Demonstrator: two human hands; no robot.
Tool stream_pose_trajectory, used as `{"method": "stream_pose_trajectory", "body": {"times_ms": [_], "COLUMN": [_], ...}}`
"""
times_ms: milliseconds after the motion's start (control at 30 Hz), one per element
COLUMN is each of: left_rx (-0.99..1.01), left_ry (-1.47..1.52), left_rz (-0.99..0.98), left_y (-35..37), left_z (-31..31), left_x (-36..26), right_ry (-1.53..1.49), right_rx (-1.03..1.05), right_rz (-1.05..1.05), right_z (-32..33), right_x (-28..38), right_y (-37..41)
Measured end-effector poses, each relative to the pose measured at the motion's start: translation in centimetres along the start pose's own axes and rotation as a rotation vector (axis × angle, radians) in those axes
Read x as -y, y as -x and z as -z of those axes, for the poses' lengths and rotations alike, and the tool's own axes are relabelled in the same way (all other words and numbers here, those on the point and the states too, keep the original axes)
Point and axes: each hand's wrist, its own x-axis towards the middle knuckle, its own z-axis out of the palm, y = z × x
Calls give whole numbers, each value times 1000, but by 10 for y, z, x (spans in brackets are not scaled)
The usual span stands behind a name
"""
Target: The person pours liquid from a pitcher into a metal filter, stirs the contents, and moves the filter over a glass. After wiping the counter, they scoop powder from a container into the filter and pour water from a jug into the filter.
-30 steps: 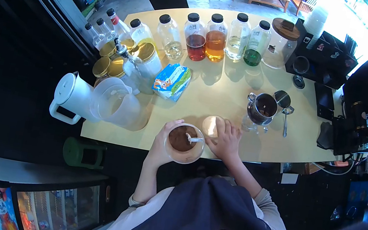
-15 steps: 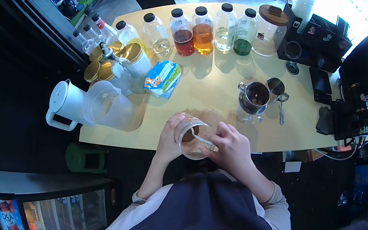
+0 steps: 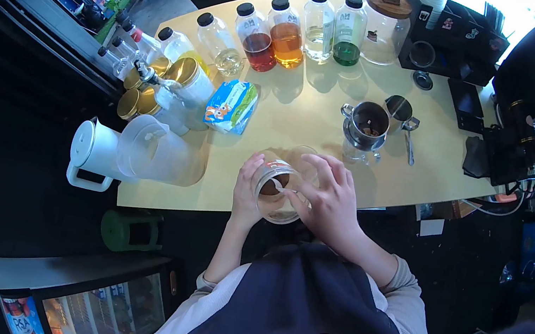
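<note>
Brown powder (image 3: 272,187) sits deep inside a clear, rounded, wide-mouthed jar (image 3: 279,216), darkening its far part, while the glassy wall nearer the rim looks pale and see-through. Reddish print shows on its outside. The jar is held up at the near edge of the pale wooden table (image 3: 275,122), in front of the dark apron (image 3: 303,288), tilted so that its open mouth faces the person. The left hand (image 3: 249,184) is curved around the jar's side, gripping it. The right hand (image 3: 334,196) reaches into the mouth, fingers bent, thumb and forefinger pinched on a slim white scoop (image 3: 280,186); the fingers hide part of its handle. Beyond stand a blue-and-green soft packet (image 3: 232,106) and a shiny metal cup (image 3: 370,122) with dark contents.
</note>
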Motion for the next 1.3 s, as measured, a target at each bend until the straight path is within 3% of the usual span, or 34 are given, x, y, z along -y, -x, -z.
{"method": "stream_pose_trajectory", "body": {"times_ms": [167,433,733,1033,1300], "left_rx": [3,12,-12,-30,-46], "left_ry": [-34,75,75,15,17], "left_rz": [-29,86,166,216,239], "left_y": [4,10,10,-1,-4], "left_z": [-2,-1,-4,-11,-23], "left_x": [3,5,-3,-22,-28], "right_ry": [-48,-227,-437,-502,-733], "right_rx": [7,-114,-274,-330,-387], "right_rz": [-22,-121,-440,-532,-635], "right_z": [-3,0,13,13,13], "right_x": [0,-7,-26,-60,-81], "right_y": [6,11,15,25,30]}}
